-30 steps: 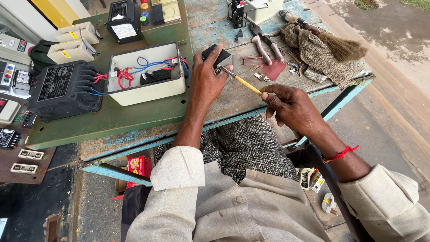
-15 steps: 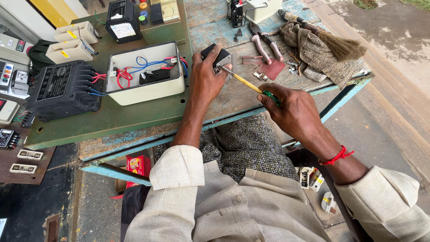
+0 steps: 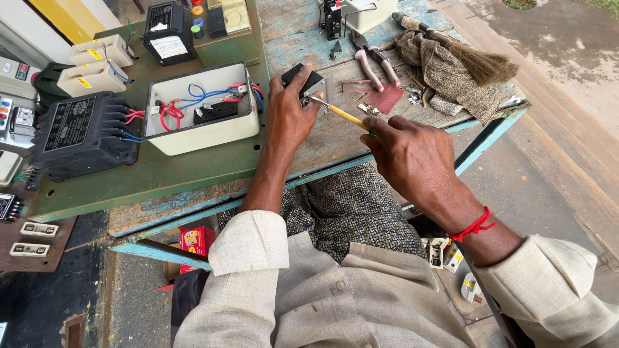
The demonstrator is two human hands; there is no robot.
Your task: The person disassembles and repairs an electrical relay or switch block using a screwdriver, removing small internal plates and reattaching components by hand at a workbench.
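far left on the green bench (image 3: 161,174): black finned unit (image 3: 80,135) w/ red + blue leads. next, open cream box (image 3: 203,106), red/blue wires and a black block inside. left hand (image 3: 290,116) beside it, fingers clamped round a small black part w/ metal plate (image 3: 309,87), held just over the worn blue tabletop. right hand (image 3: 412,158) closed on a yellow-handled screwdriver (image 3: 345,116), tip touching the plate. further right: pink-handled pliers (image 3: 374,64), brown rag (image 3: 445,67), brush (image 3: 480,64).
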